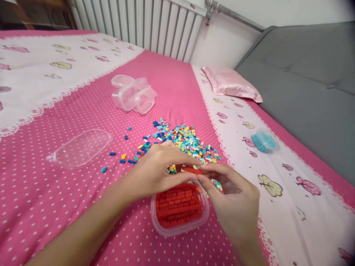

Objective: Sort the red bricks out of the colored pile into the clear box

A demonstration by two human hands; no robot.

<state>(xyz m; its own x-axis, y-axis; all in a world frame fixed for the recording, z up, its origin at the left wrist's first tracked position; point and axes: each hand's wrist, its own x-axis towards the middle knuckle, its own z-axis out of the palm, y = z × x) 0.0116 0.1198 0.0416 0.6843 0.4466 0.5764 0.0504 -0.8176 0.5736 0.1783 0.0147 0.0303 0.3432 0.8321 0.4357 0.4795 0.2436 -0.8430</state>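
Note:
Between the fingertips of both hands is a short row of red toy bricks (192,170), held just above a clear plastic container. My left hand (163,166) pinches its left end, and my right hand (229,188) pinches the right end. Below them the container (177,232) holds rows of red bricks (179,203) packed side by side. Just beyond my hands lies a loose pile of small bricks (188,140) in blue, yellow, green, white and red. Part of that pile is hidden behind my hands.
A clear lid (83,147) lies to the left, near several stray bricks. Clear empty containers (134,94) sit farther back. On the right stands a container of light blue pieces (264,141). A pink pillow (231,84) rests by the grey headboard (305,74).

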